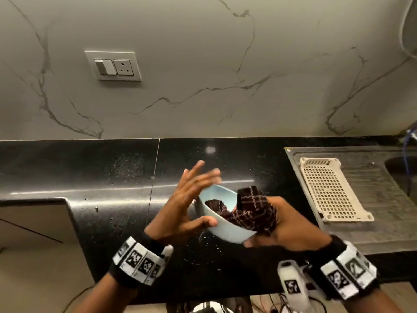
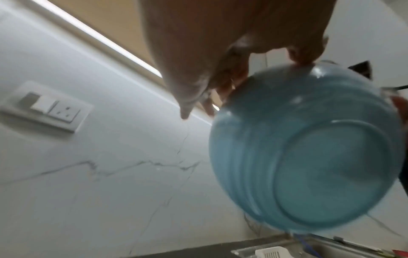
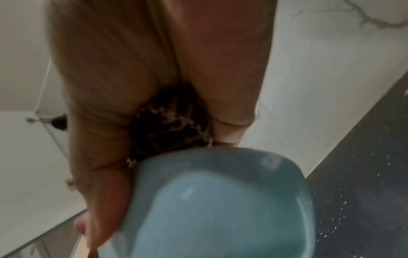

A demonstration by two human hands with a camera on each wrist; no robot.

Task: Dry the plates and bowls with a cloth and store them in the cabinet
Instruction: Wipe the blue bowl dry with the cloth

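A light blue bowl (image 1: 225, 231) is held tilted above the black countertop (image 1: 90, 168), between both hands. My left hand (image 1: 194, 199) is at its left side with fingers straight and spread; the thumb touches the outer wall. My right hand (image 1: 282, 229) grips a dark checked cloth (image 1: 255, 213) bunched over the bowl's right rim and reaching inside, with the thumb under the bowl. In the left wrist view the bowl (image 2: 309, 157) shows its underside below my left hand (image 2: 198, 52). In the right wrist view my right hand (image 3: 132, 69) clasps the cloth (image 3: 170, 125) against the bowl (image 3: 220, 200).
A cream perforated plastic tray (image 1: 331, 190) lies on the steel drainboard (image 1: 383, 211) at the right, beside the sink basin (image 1: 404, 175). A switch and socket plate (image 1: 112, 65) sits on the marble wall. A beige surface (image 1: 33, 222) lies lower left.
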